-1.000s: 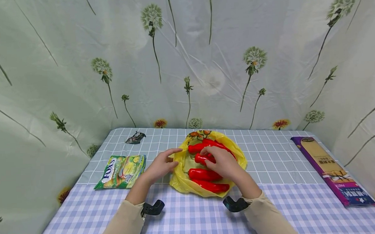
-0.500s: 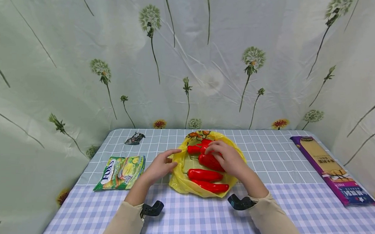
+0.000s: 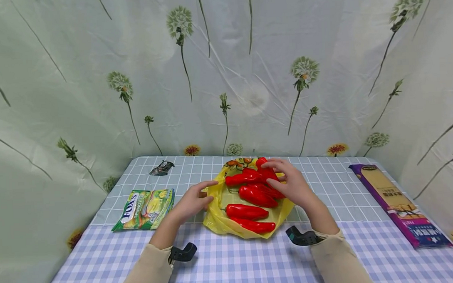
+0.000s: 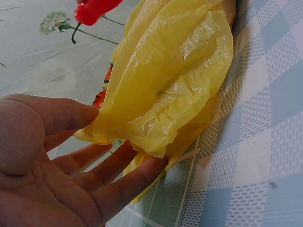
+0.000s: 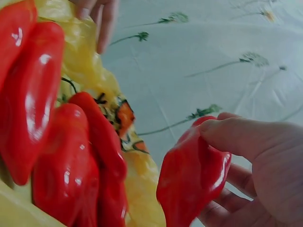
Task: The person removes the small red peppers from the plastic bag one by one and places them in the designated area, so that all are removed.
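A yellow plastic bag [image 3: 215, 223] lies wide-mouthed on the table with several red peppers [image 3: 247, 211] inside. At its left rim, my left hand [image 3: 191, 203] pinches the plastic between thumb and forefinger; the left wrist view shows the thumb [image 4: 71, 113] on the bag's edge and the other fingers spread beneath. My right hand [image 3: 293, 183] grips one red pepper [image 5: 187, 175], raised above the bag's far right side, thumb on one face and fingers behind. In the right wrist view this pepper is apart from those in the bag.
Left of the bag lies a green FOX'S packet [image 3: 144, 209], with a small black wrapper [image 3: 162, 168] behind it. A long purple pasta package [image 3: 401, 206] lies at the far right. A dandelion-print curtain [image 3: 246, 74] hangs behind the table.
My right hand has gripped a pepper and moved right and up with it, out of the pile. The peppers beneath have shifted and show more. The left hand stays at the bag's rim.
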A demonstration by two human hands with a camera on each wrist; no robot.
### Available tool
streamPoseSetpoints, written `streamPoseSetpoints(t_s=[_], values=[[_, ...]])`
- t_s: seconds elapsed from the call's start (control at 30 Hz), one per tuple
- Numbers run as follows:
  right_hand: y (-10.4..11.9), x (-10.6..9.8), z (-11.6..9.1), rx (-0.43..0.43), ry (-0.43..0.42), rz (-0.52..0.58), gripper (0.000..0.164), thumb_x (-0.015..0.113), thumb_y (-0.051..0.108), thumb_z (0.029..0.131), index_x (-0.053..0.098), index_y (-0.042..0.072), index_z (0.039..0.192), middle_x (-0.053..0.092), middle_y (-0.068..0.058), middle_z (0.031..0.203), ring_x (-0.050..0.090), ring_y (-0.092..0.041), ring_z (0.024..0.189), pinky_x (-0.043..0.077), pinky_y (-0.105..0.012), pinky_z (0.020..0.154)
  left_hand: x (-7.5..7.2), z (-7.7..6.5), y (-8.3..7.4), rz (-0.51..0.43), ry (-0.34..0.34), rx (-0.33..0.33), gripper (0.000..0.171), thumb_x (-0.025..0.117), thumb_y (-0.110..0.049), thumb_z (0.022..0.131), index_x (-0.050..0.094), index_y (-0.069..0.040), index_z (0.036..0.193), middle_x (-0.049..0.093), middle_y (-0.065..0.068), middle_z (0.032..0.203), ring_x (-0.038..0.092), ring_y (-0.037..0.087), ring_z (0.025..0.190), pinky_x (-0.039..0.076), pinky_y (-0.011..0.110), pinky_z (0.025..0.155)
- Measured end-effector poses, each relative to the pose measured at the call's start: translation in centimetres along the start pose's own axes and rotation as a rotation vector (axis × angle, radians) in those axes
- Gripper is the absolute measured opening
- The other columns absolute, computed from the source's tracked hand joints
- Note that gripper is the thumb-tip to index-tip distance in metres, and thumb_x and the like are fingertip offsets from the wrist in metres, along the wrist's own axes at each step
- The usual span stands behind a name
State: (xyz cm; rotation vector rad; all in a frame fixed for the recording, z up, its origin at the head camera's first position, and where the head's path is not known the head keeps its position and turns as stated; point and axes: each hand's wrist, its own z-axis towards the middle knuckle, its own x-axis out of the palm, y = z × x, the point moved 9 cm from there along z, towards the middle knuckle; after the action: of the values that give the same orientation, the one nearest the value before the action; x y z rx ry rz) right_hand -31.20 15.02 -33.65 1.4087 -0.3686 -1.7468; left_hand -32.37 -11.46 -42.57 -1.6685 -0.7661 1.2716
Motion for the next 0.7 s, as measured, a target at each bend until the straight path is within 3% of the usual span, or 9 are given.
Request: streamPoseSetpoints(t_s=[0.3, 0.7], values=[[-2.2, -2.6, -0.3, 0.088, -0.055, 0.097, 0.062, 0.072, 0.005, 0.088, 0.048, 0.017, 0.145, 0.04, -0.016, 0.152, 0.05, -0.041, 0.128, 0.054, -0.056, 0.096, 0.1, -0.1, 0.1, 0.01, 0.012, -0.017, 0.047, 0.059, -0.007, 0.097, 0.056, -0.022, 0.142, 0.049, 0.012, 0.15, 0.061, 0.02, 0.096, 0.06, 0.03, 0.075], [-7.5, -4.4, -1.2, 0.31, -0.178, 0.201, 0.067, 0.067, 0.011, 0.093, 0.038, 0.023, 0.152, 0.036, -0.015, 0.156, 0.043, -0.041, 0.136, 0.053, -0.056, 0.096, 0.2, -0.1, 0.2, 0.024, 0.008, -0.022, 0.048, 0.059, -0.007, 0.097, 0.055, -0.023, 0.142, 0.048, 0.011, 0.151, 0.061, 0.022, 0.101, 0.06, 0.031, 0.077]])
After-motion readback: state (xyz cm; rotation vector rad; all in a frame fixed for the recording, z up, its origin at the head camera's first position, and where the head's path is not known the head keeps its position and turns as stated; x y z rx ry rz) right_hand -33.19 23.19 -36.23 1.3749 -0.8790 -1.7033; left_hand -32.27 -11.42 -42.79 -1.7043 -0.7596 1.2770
